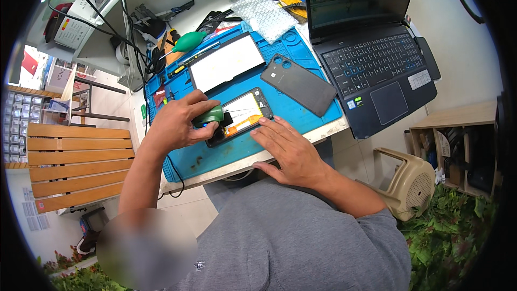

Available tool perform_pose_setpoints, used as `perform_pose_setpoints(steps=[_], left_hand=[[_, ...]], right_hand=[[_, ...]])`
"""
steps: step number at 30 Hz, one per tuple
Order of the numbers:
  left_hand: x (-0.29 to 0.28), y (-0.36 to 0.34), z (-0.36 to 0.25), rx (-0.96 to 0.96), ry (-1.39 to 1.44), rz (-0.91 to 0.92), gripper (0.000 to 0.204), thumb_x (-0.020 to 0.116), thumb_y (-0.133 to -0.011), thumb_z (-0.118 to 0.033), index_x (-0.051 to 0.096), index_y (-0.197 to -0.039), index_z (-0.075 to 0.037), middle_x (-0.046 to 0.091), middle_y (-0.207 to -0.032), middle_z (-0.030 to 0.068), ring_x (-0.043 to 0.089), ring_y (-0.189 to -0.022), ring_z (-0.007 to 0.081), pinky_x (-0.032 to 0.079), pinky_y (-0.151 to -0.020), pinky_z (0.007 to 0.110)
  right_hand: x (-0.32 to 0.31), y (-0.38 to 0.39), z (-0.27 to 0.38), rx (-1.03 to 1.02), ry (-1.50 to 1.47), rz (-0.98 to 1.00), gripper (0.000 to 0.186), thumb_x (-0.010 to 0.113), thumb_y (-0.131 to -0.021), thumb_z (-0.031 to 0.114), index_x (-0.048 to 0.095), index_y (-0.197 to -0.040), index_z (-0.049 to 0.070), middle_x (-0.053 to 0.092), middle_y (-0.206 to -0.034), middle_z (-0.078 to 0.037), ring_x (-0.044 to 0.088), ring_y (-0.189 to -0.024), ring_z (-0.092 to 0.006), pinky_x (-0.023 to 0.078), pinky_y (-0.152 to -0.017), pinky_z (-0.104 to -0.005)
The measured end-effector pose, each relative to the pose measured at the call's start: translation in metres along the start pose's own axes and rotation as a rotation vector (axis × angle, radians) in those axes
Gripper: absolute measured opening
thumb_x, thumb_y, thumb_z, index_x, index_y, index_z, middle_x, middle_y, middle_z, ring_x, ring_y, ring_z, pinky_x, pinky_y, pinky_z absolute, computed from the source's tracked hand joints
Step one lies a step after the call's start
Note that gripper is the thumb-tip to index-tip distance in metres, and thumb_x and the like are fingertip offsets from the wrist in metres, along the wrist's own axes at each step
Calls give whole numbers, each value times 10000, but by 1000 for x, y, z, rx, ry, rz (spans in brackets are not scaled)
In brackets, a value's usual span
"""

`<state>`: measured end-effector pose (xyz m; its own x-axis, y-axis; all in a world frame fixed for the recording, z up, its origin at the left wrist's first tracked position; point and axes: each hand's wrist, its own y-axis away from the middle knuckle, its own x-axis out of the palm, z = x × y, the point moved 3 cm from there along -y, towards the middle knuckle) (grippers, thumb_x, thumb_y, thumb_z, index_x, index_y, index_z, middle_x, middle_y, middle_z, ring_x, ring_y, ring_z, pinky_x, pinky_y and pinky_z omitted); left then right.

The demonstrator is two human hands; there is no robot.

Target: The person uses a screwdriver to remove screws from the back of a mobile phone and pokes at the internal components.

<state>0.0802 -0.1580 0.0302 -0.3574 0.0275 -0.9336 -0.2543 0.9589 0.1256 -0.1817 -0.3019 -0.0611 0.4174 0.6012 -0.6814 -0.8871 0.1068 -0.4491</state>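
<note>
An opened phone (264,102) lies on the blue work mat (226,163), with its white and orange inside showing. My left hand (183,121) is closed around a green, rounded hand tool (211,115) over the phone's left end. The tool's working end is too small to make out. My right hand (285,148) has its fingers stretched out, the fingertips resting at the phone's near right edge. To the right lies a dark grey phone back cover (301,87) with round camera holes. Behind the phone is a white panel in a black frame (229,64).
An open laptop (377,75) stands at the right of the bench. A green air blower (188,41), a yellow-and-black screwdriver (180,69) and bubble wrap (264,13) lie at the back. Black cables (129,37) hang at the left. A plastic stool (404,183) stands lower right.
</note>
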Motion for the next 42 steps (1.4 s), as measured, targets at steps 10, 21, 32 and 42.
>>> perform_pose_setpoints(steps=[10,21,32,42], left_hand=[[17,17,-11,-81,32,-99,494,886,-940,-315,844,-1384,-104,779,-1203,136,809,-1001,377,659,-878,445],[43,44,-39,-168,22,-250,463,889,-977,-281,835,-1398,-99,778,-1191,115,816,-949,359,656,-820,448],[45,43,-42,-184,31,-292,462,889,-974,-288,836,-1392,-98,784,-1227,122,818,-961,373,662,-830,451],[44,45,-42,-189,27,-276,464,889,-968,-295,840,-1390,-110,785,-1214,112,818,-956,369,661,-823,455]], right_hand=[[-1,0,1,-2,3,7,743,941,-980,349,662,-1575,1,731,-1526,-221,613,-1585,-399,460,-1357,-584],[0,0,0,-24,-1,21,732,894,-1019,343,629,-1602,-12,702,-1554,-234,592,-1597,-411,438,-1369,-582],[-4,-1,2,-12,10,0,734,949,-975,320,662,-1575,7,728,-1530,-210,610,-1590,-399,465,-1355,-583],[-2,-1,1,-3,0,10,735,957,-968,315,668,-1570,9,728,-1538,-204,610,-1593,-390,464,-1360,-580]])
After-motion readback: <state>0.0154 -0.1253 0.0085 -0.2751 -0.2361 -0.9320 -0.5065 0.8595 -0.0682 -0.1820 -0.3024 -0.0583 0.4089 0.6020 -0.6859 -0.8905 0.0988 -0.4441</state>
